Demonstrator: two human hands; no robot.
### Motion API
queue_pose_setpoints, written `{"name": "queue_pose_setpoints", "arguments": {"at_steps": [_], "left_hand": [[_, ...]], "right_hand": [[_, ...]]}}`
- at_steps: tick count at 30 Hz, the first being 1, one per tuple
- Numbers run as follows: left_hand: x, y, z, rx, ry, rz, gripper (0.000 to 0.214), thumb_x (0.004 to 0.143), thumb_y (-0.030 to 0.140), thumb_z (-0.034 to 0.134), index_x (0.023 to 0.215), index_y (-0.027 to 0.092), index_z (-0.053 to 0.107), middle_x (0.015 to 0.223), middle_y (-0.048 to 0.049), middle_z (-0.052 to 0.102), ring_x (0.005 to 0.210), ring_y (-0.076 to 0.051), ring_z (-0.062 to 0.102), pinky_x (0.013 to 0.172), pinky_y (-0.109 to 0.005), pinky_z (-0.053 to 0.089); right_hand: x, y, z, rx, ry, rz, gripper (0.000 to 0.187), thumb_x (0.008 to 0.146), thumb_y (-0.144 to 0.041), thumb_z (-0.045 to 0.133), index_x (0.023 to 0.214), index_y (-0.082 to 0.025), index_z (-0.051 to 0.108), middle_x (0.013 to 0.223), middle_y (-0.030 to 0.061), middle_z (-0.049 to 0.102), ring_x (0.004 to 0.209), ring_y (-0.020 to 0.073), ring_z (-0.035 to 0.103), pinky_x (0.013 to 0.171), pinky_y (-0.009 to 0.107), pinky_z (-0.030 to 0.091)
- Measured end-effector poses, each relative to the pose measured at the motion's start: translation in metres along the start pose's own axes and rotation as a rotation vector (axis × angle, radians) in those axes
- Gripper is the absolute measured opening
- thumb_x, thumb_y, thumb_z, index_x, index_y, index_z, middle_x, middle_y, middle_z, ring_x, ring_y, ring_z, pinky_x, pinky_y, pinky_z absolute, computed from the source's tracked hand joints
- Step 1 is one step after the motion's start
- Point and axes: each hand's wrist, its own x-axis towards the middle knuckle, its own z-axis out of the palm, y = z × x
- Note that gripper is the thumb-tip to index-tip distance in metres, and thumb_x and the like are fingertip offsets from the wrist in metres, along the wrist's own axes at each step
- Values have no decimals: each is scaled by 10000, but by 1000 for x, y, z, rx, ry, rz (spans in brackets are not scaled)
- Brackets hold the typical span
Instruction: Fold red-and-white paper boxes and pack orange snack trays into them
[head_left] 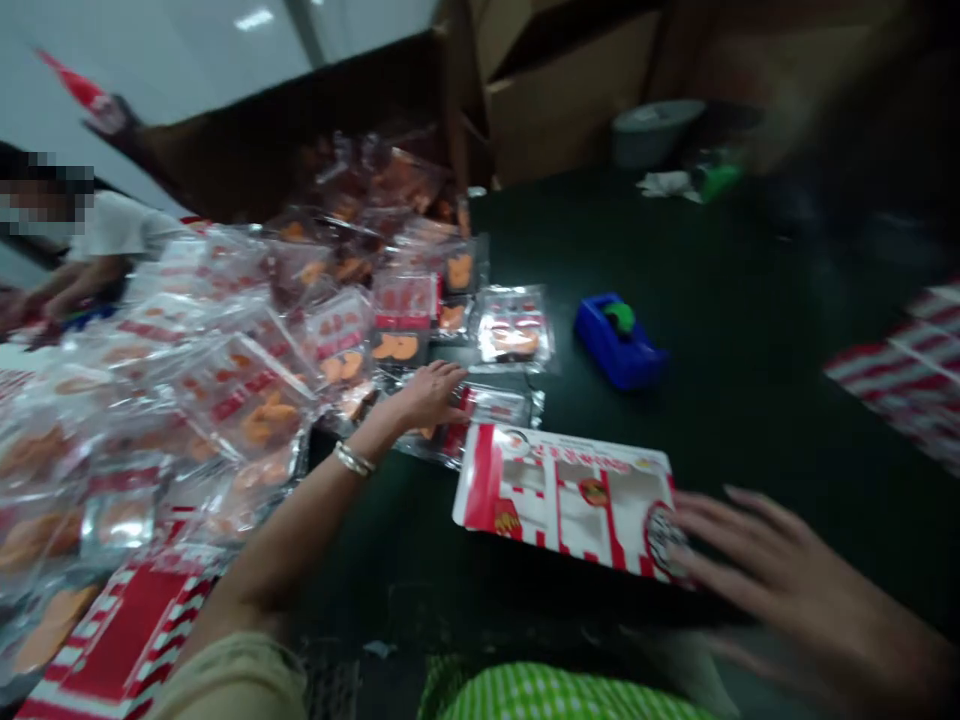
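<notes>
Stretched over a clear plastic packet [499, 405] on the dark table, my left hand [427, 398] has its thumb and fingers apart. The fingertips touch or hover just above the packet; I cannot tell which. In front of it lies a red-and-white printed carton [577, 500] with cut-out windows. My right hand [757, 560], slightly blurred, is at the carton's right end with fingers stretched and spread, the tips over its edge. Beside the left hand, another packet with orange pieces [514, 328] lies flat.
A large heap of similar packets [247, 390] covers the left side. A blue tape dispenser [622, 345] stands beyond the carton. Striped red-and-white cartons lie at the right edge [911, 370] and lower left [124, 630]. Cardboard boxes [562, 110] stand behind; another person [112, 235] works at far left.
</notes>
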Motion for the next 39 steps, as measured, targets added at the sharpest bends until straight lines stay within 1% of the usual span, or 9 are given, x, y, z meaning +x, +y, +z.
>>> {"name": "queue_pose_setpoints", "arguments": {"at_steps": [4,8,14,19,23,30,33,36,39], "left_hand": [[22,8,11,-2,-229,-6,372,544,321,790,846,163,642,793,-63,662,819,-246,588,738,-328,438],[-11,2,-11,-75,-308,-84,240,640,357,714,667,179,556,598,28,514,573,-136,459,563,-265,345],[-85,-15,-38,-328,-240,-214,256,744,309,614,947,162,564,768,15,560,711,-142,510,643,-261,410],[-113,-29,-17,-567,-246,-265,399,754,296,627,1121,161,551,702,22,579,665,-145,553,623,-264,453],[-142,-29,1,-799,-120,-355,607,794,289,625,1346,180,396,759,6,613,665,-137,561,624,-252,446],[-164,-18,16,-1200,89,-533,687,717,292,725,1331,181,439,823,-13,667,710,-154,617,681,-260,488],[-171,-15,23,-1072,224,-572,582,788,381,625,1302,197,423,879,-26,676,747,-168,646,716,-293,512],[-190,-14,20,-777,103,-630,401,864,427,485,1153,151,519,750,-45,665,639,-185,643,633,-326,515],[-197,-2,1,-437,-3,-566,246,846,315,522,980,132,616,686,-70,645,667,-228,629,652,-364,488]], "right_hand": [[31,10,-12,-42,-309,224,998,536,-485,826,1409,-231,415,1497,216,304,1344,490,256,1005,672,274],[51,11,-9,54,-564,356,1170,497,-514,820,1487,-272,244,1540,211,197,1371,490,185,998,682,270],[28,20,-2,42,-537,369,998,484,-422,795,1390,-192,446,1509,252,242,1312,531,281,954,631,364],[20,32,9,-3,-467,292,978,521,-434,756,1402,-165,427,1469,258,313,1289,517,324,915,624,404],[13,36,12,-12,-339,213,1014,547,-457,735,1428,-119,363,1444,271,316,1290,494,316,944,606,399],[25,40,9,5,-353,183,858,529,-437,738,1308,-166,501,1468,217,297,1314,472,294,1008,604,353],[31,39,4,-13,-376,185,816,518,-427,744,1264,-167,538,1466,221,303,1309,476,304,1007,608,356],[27,42,2,-43,-374,183,820,534,-393,740,1293,-172,519,1450,231,327,1302,468,324,994,600,372],[15,50,7,-50,-354,166,855,530,-395,742,1322,-186,498,1432,240,355,1279,473,352,954,601,394]]}}
